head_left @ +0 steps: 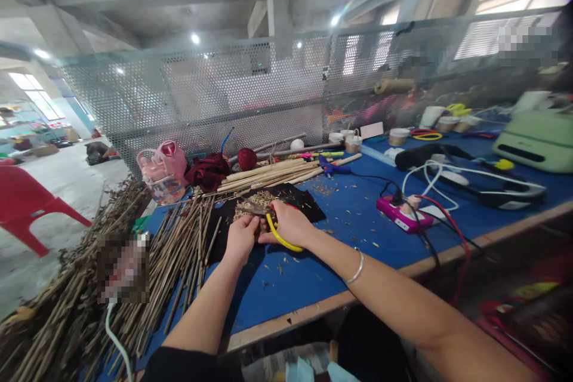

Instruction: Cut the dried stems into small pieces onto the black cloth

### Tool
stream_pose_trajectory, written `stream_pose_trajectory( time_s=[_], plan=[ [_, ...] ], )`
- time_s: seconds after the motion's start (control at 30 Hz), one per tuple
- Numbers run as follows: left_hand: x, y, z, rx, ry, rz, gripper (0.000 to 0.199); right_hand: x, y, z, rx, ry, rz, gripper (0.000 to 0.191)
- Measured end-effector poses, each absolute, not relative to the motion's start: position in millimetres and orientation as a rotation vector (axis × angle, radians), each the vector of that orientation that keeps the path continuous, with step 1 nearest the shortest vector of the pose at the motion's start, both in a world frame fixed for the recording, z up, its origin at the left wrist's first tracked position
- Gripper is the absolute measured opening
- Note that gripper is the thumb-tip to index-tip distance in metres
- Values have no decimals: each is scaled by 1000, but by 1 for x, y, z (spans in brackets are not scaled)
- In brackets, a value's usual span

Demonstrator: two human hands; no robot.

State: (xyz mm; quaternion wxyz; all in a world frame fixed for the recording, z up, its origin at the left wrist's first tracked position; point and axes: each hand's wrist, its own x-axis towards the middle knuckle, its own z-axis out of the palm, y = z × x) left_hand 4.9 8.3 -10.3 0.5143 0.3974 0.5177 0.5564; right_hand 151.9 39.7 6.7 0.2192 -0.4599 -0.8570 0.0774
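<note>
My right hand (pixel 289 224) is wrapped round yellow-handled scissors (pixel 283 241), whose blades point left over a heap of small brown chips (pixel 264 198). Close beside it, my left hand (pixel 243 237) is closed in a pinch near the blades; what its fingertips hold is too small to make out. Under the chips lies a black cloth (pixel 308 203) on the blue table (pixel 277 286). Thin brown sticks (pixel 179 245) are piled left of my left hand. Pale peeled sticks (pixel 268 174) lie behind the cloth.
Dry branches (pixel 58 286) overhang the left side. A pink bag (pixel 165 167) and dark red cloth (pixel 208 172) stand behind. A blue glue gun (pixel 331 167), a magenta power strip (pixel 405 215) with cables, and a green case (pixel 537 140) are at right. A mesh screen (pixel 215 95) borders the back.
</note>
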Motion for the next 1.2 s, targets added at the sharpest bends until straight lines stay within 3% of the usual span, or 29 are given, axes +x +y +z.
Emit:
stream_pose_trajectory(
  time_s=[0.33, 0.7, 1.2],
  plan=[
    [13, 2, -2, 1096, 1213, 1375, 27, 149, 40, 2, -1221, -2256, 277, 90],
    [8, 4, -6, 1276, 1343, 1381, 24, 152, 40, 12, -1375, -2338, 202, 64],
    [18, -1, -3, 1099, 1158, 1375, 30, 150, 41, 8, -1279, -2343, 188, 64]
  ],
)
